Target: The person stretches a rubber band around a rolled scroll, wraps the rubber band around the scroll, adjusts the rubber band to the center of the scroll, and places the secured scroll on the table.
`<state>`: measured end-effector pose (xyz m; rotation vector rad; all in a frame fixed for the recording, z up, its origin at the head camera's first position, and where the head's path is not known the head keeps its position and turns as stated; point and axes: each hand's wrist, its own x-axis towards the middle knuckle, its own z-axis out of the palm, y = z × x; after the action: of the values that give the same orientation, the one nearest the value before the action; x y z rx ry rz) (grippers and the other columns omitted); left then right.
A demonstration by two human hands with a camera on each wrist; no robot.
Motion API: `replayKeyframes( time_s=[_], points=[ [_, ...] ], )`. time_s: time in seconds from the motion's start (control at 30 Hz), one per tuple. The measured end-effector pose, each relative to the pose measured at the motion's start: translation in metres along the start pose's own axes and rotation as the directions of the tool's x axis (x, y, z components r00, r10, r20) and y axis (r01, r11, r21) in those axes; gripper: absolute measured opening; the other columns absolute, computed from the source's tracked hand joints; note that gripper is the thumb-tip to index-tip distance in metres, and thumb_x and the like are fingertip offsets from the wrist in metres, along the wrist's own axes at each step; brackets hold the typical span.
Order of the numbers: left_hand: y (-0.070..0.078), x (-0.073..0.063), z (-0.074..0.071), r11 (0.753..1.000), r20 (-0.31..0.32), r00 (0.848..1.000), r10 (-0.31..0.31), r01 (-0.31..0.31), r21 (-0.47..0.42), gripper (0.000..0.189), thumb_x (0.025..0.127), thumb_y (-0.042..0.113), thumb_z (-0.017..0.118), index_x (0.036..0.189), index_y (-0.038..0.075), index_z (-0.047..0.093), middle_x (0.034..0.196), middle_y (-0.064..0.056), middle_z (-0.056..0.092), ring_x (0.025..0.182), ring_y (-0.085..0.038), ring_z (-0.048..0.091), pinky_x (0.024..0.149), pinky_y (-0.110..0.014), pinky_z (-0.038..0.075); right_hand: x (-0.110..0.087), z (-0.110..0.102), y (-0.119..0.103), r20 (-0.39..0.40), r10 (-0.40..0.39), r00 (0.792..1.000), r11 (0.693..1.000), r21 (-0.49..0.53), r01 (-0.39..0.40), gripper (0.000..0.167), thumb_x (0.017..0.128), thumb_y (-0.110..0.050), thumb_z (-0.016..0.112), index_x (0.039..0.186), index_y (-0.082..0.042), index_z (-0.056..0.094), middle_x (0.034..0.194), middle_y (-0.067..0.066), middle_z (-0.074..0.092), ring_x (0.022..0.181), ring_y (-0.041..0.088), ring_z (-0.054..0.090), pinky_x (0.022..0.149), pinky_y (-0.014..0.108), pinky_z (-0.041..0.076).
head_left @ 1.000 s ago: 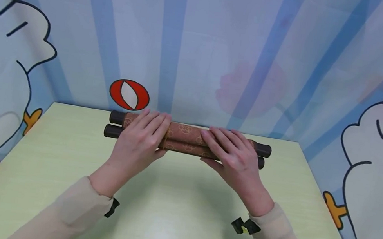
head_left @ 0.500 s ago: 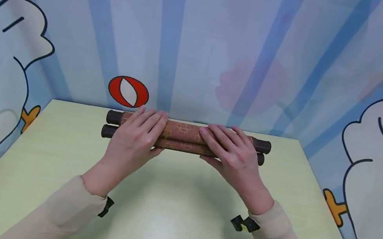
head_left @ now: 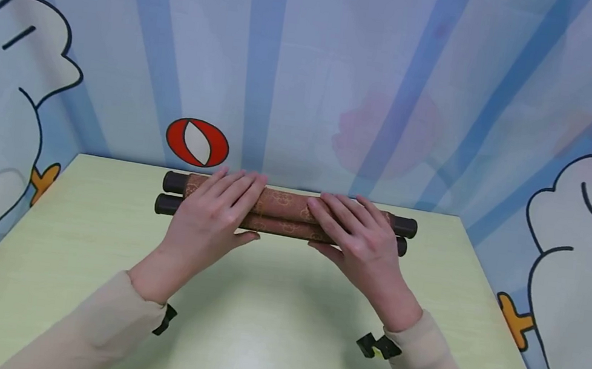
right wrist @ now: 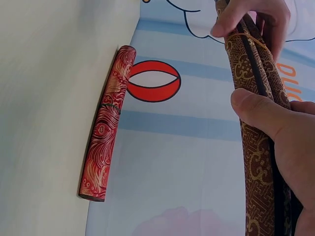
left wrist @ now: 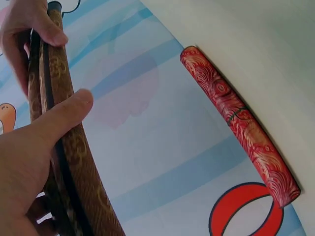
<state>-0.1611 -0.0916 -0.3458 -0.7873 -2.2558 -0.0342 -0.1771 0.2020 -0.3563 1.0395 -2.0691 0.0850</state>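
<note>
A hanging scroll (head_left: 284,204), rolled up on two rods in brown-red brocade with black end knobs, is held level above the table. My left hand (head_left: 207,214) grips its left part, fingers over the top and thumb below. Near the other end my right hand (head_left: 363,241) holds it the same way. The left wrist view shows the left thumb (left wrist: 74,108) along a brocade roll beside a dark strip. In the right wrist view a thin orange cord (right wrist: 253,39) crosses the scroll near the left hand.
A red tube (right wrist: 106,130) with swirling patterns lies at the table's back, against the backdrop; the scroll hides it in the head view. Pale wood table (head_left: 270,315) lies under both forearms. A blue striped cartoon curtain (head_left: 308,76) rises behind and at the sides.
My left hand has shifted slightly to the right along the scroll, its thumb now showing a little further out. The right hand keeps its hold, and the scroll stays nearly in place.
</note>
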Motion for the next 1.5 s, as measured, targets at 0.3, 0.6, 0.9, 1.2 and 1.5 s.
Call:
replayKeyframes(
  time_s=[0.3,0.6,0.9,1.2,1.5],
  points=[
    [0.003,0.007,0.003,0.999,0.014,1.0,-0.005,0.006,-0.039,0.091,0.065,0.037,0.106,0.138,-0.004,0.067,0.129,-0.02,0.073,0.121,-0.036,0.069,0.12,-0.051,0.045,0.0,0.002,-0.001,-0.015,0.006,1.0,1.0,-0.001,-0.006,0.08,0.081,-0.036,0.096,0.151,-0.015,0.063,0.142,0.012,0.069,0.127,0.033,0.067,0.112,0.052,0.052],
    [0.008,0.009,0.002,0.999,0.02,0.999,0.032,-0.032,-0.012,0.095,0.067,0.043,0.104,0.141,-0.002,0.065,0.132,-0.018,0.073,0.122,-0.033,0.07,0.122,-0.048,0.043,0.0,0.002,-0.002,0.001,0.0,1.0,1.0,-0.001,0.0,0.08,0.082,-0.036,0.095,0.152,-0.016,0.061,0.144,0.011,0.068,0.128,0.032,0.066,0.113,0.052,0.051],
    [-0.001,0.005,-0.002,1.0,0.064,0.998,-0.002,0.004,-0.028,0.095,0.066,0.04,0.105,0.141,-0.002,0.066,0.134,-0.019,0.072,0.124,-0.034,0.069,0.122,-0.049,0.042,-0.003,0.0,0.0,-0.013,0.003,1.0,1.0,0.003,-0.002,0.081,0.08,-0.036,0.097,0.151,-0.015,0.063,0.142,0.012,0.069,0.127,0.034,0.067,0.112,0.053,0.052],
    [0.006,0.01,0.003,1.0,0.065,0.998,0.009,-0.008,-0.017,0.092,0.066,0.041,0.104,0.138,-0.005,0.067,0.13,-0.02,0.073,0.121,-0.034,0.071,0.121,-0.049,0.043,-0.001,0.006,-0.004,-0.023,-0.004,1.0,1.0,-0.016,0.004,0.078,0.081,-0.036,0.096,0.149,-0.016,0.064,0.141,0.011,0.07,0.126,0.033,0.068,0.111,0.053,0.053],
    [0.008,0.012,0.006,1.0,0.041,0.999,0.003,-0.004,0.003,0.098,0.064,0.048,0.104,0.138,-0.004,0.067,0.131,-0.019,0.074,0.12,-0.033,0.072,0.121,-0.048,0.044,0.0,0.005,-0.004,-0.013,-0.006,1.0,1.0,-0.026,0.006,0.079,0.081,-0.036,0.096,0.15,-0.016,0.064,0.141,0.011,0.07,0.127,0.033,0.067,0.112,0.053,0.051]
  ],
)
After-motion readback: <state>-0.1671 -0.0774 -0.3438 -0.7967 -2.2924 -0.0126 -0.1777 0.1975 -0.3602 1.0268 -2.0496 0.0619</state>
